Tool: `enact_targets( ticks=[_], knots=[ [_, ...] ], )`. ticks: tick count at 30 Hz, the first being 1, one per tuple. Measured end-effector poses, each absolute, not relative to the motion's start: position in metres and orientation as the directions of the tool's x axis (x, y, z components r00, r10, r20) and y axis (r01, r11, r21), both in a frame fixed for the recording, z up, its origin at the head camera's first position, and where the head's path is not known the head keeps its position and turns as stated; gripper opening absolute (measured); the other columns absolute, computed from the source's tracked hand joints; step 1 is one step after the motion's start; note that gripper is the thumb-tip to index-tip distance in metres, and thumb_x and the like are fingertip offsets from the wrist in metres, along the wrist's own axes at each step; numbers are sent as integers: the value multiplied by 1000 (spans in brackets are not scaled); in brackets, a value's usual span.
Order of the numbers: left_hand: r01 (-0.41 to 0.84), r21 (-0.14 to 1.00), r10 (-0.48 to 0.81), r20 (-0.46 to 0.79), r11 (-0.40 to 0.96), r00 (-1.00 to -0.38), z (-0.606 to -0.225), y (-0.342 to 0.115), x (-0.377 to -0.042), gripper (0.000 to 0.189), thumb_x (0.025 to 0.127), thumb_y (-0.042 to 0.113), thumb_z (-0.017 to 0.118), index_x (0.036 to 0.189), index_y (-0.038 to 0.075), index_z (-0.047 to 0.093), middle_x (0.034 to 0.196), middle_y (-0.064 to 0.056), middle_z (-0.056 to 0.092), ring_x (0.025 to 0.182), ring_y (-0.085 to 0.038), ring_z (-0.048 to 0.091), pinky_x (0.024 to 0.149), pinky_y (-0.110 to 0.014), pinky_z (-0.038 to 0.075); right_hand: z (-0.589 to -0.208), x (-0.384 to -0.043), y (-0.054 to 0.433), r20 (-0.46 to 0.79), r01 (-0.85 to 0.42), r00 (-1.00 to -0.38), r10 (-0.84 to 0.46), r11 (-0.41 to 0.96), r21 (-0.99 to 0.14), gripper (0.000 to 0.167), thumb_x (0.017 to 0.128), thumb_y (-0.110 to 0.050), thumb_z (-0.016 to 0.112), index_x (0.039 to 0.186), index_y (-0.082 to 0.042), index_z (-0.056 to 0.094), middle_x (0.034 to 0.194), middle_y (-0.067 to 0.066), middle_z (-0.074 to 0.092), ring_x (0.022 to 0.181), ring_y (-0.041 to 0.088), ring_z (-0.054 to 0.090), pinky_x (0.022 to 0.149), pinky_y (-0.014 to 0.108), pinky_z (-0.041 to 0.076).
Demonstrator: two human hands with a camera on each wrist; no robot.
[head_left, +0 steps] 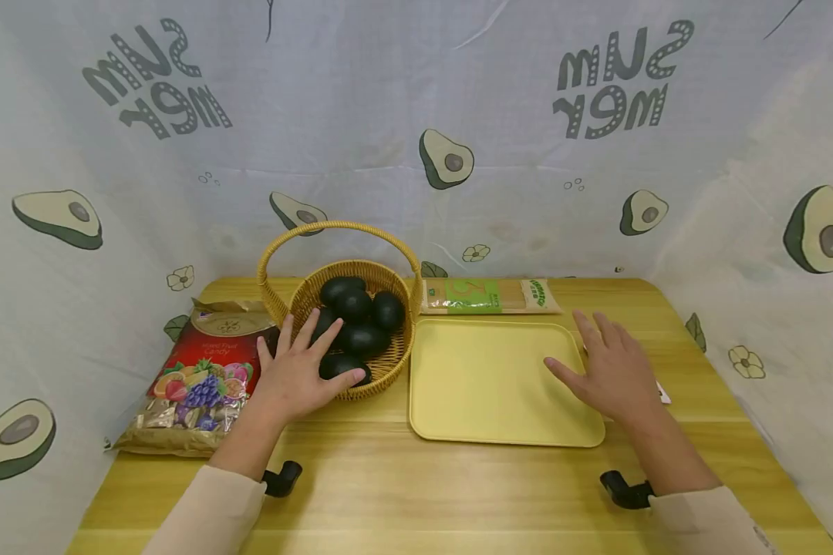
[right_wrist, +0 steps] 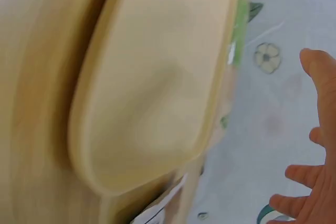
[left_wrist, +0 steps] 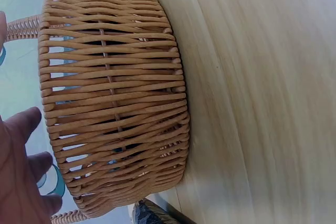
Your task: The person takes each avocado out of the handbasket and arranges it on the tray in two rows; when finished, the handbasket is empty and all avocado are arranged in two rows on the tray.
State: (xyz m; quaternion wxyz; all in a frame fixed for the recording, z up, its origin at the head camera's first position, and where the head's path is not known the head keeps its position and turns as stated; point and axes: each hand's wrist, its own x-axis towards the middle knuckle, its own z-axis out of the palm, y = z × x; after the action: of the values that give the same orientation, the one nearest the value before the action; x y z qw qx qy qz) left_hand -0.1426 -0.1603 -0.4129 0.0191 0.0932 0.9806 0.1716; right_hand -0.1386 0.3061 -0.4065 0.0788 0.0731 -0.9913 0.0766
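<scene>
My left hand [head_left: 295, 381], fingers spread, hovers over the near left side of a wicker basket [head_left: 389, 375] with a tall arched handle. Inside the basket lie several dark, smooth, egg-shaped fruits that look like avocados [head_left: 364, 340]. The left wrist view shows the woven side of the basket [left_wrist: 115, 98] upright on the table, with my fingertips [left_wrist: 26, 121] beside its rim. Over the right edge of a yellow tray [head_left: 493, 385] is my right hand [head_left: 614, 378], its fingers spread and holding nothing. The tray [right_wrist: 152, 87] bears nothing in view.
A red and gold bag of mixed fruit candy [head_left: 204, 370] lies left of the basket. Behind the tray lies a flat pack of noodles [head_left: 489, 297]. A white piece [head_left: 663, 393] is partly hidden behind my right hand. Printed cloth [head_left: 389, 92] hangs around the wooden table [head_left: 416, 493].
</scene>
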Motion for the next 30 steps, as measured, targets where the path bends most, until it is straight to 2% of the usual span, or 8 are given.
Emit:
enact_targets(
  ticks=[6,15,19,24,30],
  knots=[
    [199,380,187,70,903,-980,-412,-161,-136,91,88,75,58,162,30,30,173,-12,12,154,-55,2,114,-82,2,-387,-133,276,195,-196,-970,-144,941,-276,91,94,-52,68,161,-7,27,156,32,34,138,56,36,105,75,34],
    [169,497,108,149,851,-983,-418,-161,-129,83,93,63,61,161,25,33,171,-16,8,153,-55,2,113,-81,9,-375,-125,229,279,-306,-937,-211,881,-360,79,93,-39,73,157,-10,38,157,22,40,141,49,41,104,71,42],
    [125,569,21,186,813,-982,-425,-161,-127,75,96,54,62,159,21,37,172,-15,2,153,-51,4,111,-80,20,-378,-125,207,308,-362,-918,-250,846,-391,76,92,-38,74,155,-11,40,157,18,42,141,44,44,102,66,46],
    [63,685,-103,198,726,-975,-436,-159,-126,68,99,44,62,157,20,38,172,-12,-4,154,-47,10,108,-75,34,-381,-125,180,332,-424,-895,-297,799,-427,74,93,-39,74,154,-14,43,155,15,46,140,40,48,99,62,50],
    [37,840,-215,181,541,-960,-448,-159,-131,58,102,35,60,154,17,41,172,-9,0,154,-43,20,114,-70,32,-383,-128,148,337,-493,-866,-369,740,-458,68,94,-39,72,153,-16,46,150,9,51,134,32,55,99,55,53]
  ],
)
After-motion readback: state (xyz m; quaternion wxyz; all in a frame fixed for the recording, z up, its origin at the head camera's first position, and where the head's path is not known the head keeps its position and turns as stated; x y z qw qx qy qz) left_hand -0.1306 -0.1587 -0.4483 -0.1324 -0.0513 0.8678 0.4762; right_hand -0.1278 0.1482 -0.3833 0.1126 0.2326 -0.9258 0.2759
